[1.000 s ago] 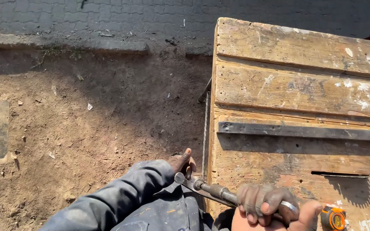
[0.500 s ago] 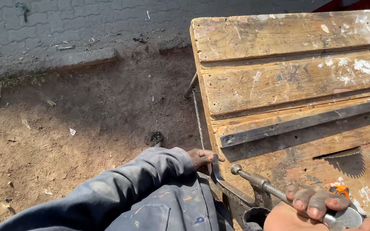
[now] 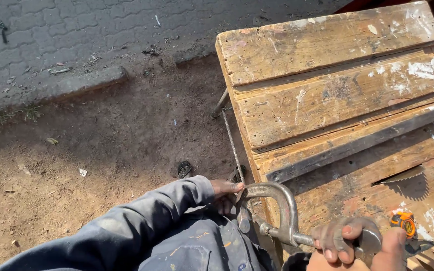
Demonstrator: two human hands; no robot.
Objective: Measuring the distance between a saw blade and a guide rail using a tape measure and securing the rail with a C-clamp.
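Observation:
A grey metal C-clamp (image 3: 281,206) hooks over the near left edge of a worn wooden workbench (image 3: 327,95). My left hand (image 3: 225,193), in a grey sleeve, reaches under the bench edge at the clamp's lower jaw; its fingers are partly hidden. My right hand (image 3: 350,243) grips the clamp's screw handle at the bottom right. A dark metal bar (image 3: 357,143) lies across the bench top just beyond the clamp.
An orange tape measure (image 3: 404,223) lies on the bench near my right hand. A saw blade (image 3: 398,175) pokes up through a slot in the bench. Bare dirt (image 3: 76,160) lies left of the bench, with grey paving bricks (image 3: 76,30) beyond. A thin rod (image 3: 231,143) runs along the bench's side.
The view has swung left and closer to the bench corner. The clamp has turned so its curved frame now sits over the bench edge, with my left hand at its jaw.

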